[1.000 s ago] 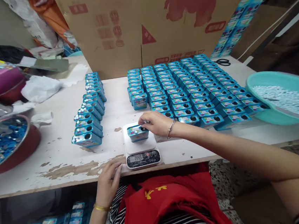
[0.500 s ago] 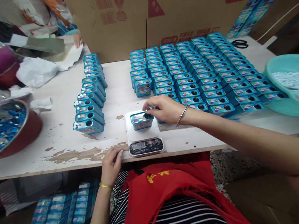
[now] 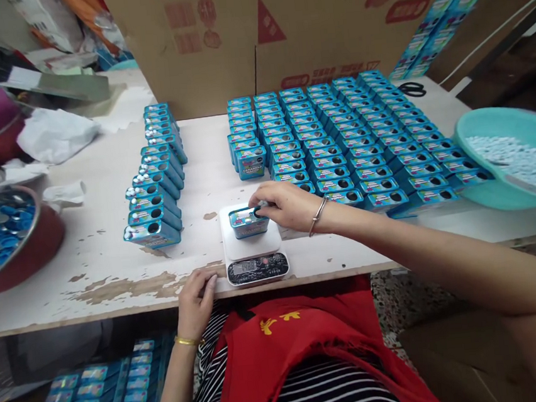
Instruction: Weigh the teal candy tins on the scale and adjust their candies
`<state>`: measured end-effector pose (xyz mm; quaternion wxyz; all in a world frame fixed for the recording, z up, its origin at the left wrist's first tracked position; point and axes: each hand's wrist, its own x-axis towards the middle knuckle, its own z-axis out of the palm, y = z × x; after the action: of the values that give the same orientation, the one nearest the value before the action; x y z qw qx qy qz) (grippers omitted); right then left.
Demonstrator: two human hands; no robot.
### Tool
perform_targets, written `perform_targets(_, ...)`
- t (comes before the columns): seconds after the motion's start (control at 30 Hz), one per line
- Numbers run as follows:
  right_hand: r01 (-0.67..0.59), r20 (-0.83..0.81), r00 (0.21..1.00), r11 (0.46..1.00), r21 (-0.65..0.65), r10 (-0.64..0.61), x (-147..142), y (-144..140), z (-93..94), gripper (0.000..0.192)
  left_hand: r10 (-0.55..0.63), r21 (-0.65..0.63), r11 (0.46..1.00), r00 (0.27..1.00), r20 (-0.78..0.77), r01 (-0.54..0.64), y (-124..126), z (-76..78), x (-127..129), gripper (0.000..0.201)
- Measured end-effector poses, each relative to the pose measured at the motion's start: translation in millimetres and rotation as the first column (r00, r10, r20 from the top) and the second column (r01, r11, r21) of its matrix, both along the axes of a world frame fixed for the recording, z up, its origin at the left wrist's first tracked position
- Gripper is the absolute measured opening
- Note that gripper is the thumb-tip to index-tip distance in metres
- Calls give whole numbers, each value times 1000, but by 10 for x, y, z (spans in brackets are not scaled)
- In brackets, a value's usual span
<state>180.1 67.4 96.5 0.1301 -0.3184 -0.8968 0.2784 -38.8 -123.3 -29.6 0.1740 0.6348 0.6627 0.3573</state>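
Note:
A blue tin (image 3: 250, 228) with a round hole in its top stands upright on a white digital scale (image 3: 235, 250), whose display is lit. My right hand (image 3: 292, 207) reaches over from the right, thumb and fingers pinched together at the hole. Whatever is between those fingertips is hidden. One or two small white pellets lie on the tin's lid. On the table's front edge, left of the scale, rests my left hand (image 3: 196, 304), its thumb apart from the fingers and nothing in it.
A row of tins (image 3: 157, 234) with white pellets on their lids stands left; many rows of tins (image 3: 337, 185) fill the right. A turquoise basin (image 3: 485, 196) holds white pellets. A red-brown bowl (image 3: 46, 238) holds blue caps. Behind rises a cardboard box (image 3: 218, 73).
My right fingertips have moved down to the tin's hole. The display digits have changed. The view has shifted slightly; a person's hand at the back left is no longer visible.

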Motion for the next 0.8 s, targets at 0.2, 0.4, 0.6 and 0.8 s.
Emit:
perform_targets(0.2,3,-22,1000,1000,-14,-4,-9,-16,4,17,14,7,1000,1000,-14,-14,-6,-21,3,19)
perform_targets(0.4,115,-244,936,875,-470,-254,32,-3,53,10,11,15,1000,1000,7,-11,-5,-27,27,17)
perform_targets(0.6,66,-219,710,372,-926,-669,348,8,72,7,12,8,1000,1000,1,-12,-2,-15,43,17)
perform_targets(0.8,137,-188,749,427,-894,-635,556,-73,-102,12,8,1,1000,1000,5,-8,4,7,58,17)
